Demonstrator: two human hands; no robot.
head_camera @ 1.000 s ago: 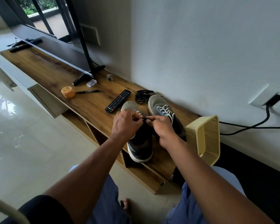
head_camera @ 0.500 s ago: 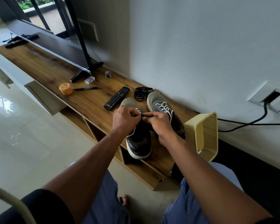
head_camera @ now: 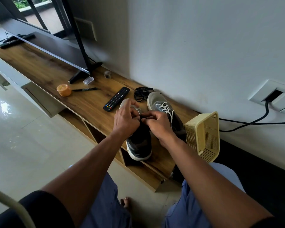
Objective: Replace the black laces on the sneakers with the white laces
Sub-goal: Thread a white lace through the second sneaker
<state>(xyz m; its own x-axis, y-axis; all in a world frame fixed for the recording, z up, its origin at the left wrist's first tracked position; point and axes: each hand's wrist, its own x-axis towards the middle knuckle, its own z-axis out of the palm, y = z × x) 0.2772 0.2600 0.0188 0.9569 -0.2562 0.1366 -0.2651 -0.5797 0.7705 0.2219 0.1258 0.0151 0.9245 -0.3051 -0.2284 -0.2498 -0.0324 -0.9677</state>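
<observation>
Sat in front of a long low wooden TV bench [head_camera: 44, 66], with both bare arms stretched forward over it. Worked on the near grey sneaker with dark heel and white sole [head_camera: 139, 143], standing on the bench with toe toward the wall. Left hand [head_camera: 126, 119] placed over the front part of this sneaker, fingers curled and pinching something at the eyelets; white lace [head_camera: 138, 110] seen just beyond the fingertips. Right hand [head_camera: 156, 124] brought against the left one above the tongue, fingers also curled, pinching a thin dark lace end [head_camera: 142, 116] between thumb and forefinger. Cannot tell exactly which lace the left hand held.

Second grey sneaker [head_camera: 156, 100] set just beside the first, nearer to the wall, already threaded with white laces [head_camera: 165, 109]. Loose bundle of black laces [head_camera: 142, 93] left on the bench just behind the two toes.

Black remote control with coloured buttons [head_camera: 116, 99] lying left of the sneakers. Farther left: small round orange container [head_camera: 63, 90], black pen [head_camera: 85, 89], small clear plastic box [head_camera: 88, 80], and the foot of a flat television [head_camera: 53, 45]. Pale yellow perforated plastic basket [head_camera: 202, 135] tipped on its side at the right end of the bench, near the second sneaker. Black cable [head_camera: 253, 121] running from a white wall socket plate [head_camera: 270, 94].
</observation>
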